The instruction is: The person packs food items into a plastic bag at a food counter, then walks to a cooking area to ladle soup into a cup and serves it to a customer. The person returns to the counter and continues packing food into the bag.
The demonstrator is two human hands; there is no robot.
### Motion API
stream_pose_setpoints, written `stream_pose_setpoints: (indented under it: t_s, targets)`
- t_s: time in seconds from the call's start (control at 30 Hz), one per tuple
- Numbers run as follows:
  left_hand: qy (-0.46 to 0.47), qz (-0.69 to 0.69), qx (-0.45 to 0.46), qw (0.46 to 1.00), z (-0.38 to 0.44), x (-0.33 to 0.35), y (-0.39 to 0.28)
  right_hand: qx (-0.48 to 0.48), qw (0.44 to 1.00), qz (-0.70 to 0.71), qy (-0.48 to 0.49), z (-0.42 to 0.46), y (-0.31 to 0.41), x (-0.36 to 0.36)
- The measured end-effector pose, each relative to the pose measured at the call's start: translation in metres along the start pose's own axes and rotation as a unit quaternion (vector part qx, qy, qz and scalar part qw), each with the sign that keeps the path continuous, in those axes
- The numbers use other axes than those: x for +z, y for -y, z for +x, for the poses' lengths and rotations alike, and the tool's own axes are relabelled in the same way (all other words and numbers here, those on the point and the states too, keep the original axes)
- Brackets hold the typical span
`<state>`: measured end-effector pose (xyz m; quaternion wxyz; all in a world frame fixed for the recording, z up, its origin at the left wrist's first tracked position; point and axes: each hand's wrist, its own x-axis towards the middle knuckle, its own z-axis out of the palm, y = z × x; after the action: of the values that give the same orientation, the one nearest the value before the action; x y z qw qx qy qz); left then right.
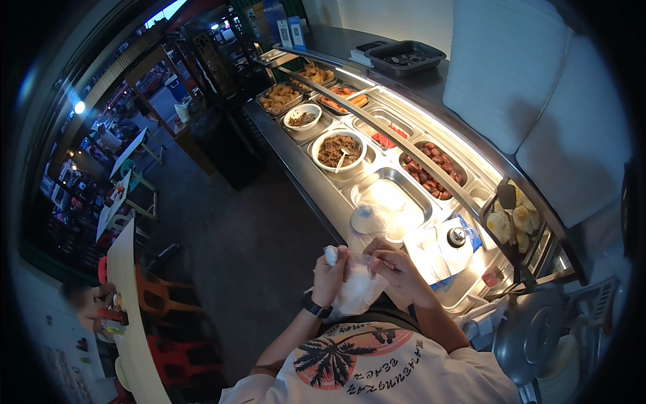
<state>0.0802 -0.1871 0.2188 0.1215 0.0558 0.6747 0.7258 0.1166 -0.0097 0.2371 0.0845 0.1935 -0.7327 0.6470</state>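
Close to my body, my left hand (330,275) is closed on the gathered top of a translucent plastic bag (356,293) and a bit of white material. My right hand (396,267) pinches the stretched plastic just beside it. Another filled clear bag (367,219) rests at the counter edge, against an empty steel tray (391,189). To the right lie white sheets (434,252) with a round dark-and-silver lid or knob (456,237) on them. Farther off are a white bowl of minced food with a spoon (339,150) and a tray of red sausages (434,169).
A metal rail (383,132) crosses above the food trays. Fried eggs with a spatula (507,217) are at the right, near a large metal lid (530,333). Stacked white foam containers (504,70) stand behind. A person (88,303) sits by a table (126,303) at the left.
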Motion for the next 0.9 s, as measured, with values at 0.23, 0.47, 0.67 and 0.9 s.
stream_pose_setpoints:
  t_s: [0.23,0.47,0.67,0.9]
  targets:
    - [0.089,-0.345,-0.202,0.912,0.038,-0.009,0.008,0.168,0.959,0.227,-0.016,0.007,0.015,-0.015]
    - [0.121,-0.417,-0.166,0.885,0.071,0.000,0.015,0.067,0.786,0.564,-0.242,0.025,-0.050,-0.063]
    - [0.114,-0.229,-0.182,0.949,0.105,-0.011,0.099,0.224,0.835,0.485,-0.131,0.018,-0.178,-0.065]
    - [0.020,0.172,-0.180,0.968,0.105,-0.054,0.235,0.330,0.835,0.401,-0.179,-0.034,-0.303,-0.026]
